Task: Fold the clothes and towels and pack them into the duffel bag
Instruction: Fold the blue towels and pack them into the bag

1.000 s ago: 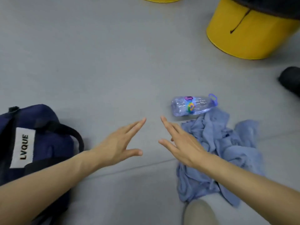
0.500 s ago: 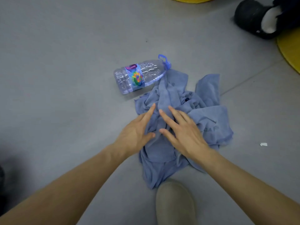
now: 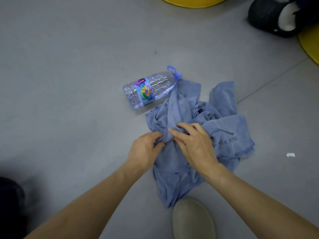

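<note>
- Here the blue towel (image 3: 227, 130) lies crumpled on the grey floor (image 3: 69, 83), in front of the person; its near hem touches the toe of a beige shoe (image 3: 193, 219)
- The left hand (image 3: 146, 149) sits at the heap's left edge; its fingers are curled and its thumb closes against them, pinching a raised fold of the cloth
- The right hand (image 3: 195, 145) rests on top of the heap, just beside the left; its fingers (image 3: 181, 125) bend over the same ridge and bunch it; how far they dig in is hidden by the cloth
- Dark lettering on the towel's right flap is partly creased and hard to read; a dark shape (image 3: 10, 204) at the lower left is cut off by the frame, and what it is cannot be told
- A small white scrap (image 3: 290, 154) lies on the floor, apart from the towel's right side
- A clear plastic bottle (image 3: 148, 90) with a colourful label lies on its side; its blue-looped neck touches the towel's far edge
- Farthest off, a dark fleece-lined slipper (image 3: 269, 16) and two yellow tubs (image 3: 193, 0) are cut by the top and right edges
</note>
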Motion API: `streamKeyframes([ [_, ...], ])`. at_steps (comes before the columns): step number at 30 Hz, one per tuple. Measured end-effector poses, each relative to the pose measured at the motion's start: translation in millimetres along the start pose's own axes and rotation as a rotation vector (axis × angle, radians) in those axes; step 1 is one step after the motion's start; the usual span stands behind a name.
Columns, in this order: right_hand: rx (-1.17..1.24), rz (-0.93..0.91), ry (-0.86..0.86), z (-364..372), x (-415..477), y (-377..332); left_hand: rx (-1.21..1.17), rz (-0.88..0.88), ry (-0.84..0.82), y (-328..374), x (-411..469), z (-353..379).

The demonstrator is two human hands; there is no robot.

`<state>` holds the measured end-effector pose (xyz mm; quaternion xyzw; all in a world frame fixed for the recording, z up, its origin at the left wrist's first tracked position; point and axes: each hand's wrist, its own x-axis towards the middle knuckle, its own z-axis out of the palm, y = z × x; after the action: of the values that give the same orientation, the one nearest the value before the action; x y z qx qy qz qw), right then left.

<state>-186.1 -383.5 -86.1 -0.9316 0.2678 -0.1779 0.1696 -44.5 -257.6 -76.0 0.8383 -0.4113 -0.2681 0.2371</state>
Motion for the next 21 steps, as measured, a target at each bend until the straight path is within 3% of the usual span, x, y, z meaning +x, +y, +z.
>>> streamKeyframes([
  [10,0.231,-0.203,0.252,-102.5,51.7,-122.9,-0.379,-0.075,0.242,62.6,-84.3,-147.8],
  [17,0.333,-0.366,0.092,-186.0,89.2,-246.2,-0.629,-0.196,0.332,90.0,-196.6,-276.7],
  [21,0.317,-0.348,-0.073,-222.3,92.7,-304.8,-0.723,-0.254,0.389,95.9,-255.8,-316.3],
])
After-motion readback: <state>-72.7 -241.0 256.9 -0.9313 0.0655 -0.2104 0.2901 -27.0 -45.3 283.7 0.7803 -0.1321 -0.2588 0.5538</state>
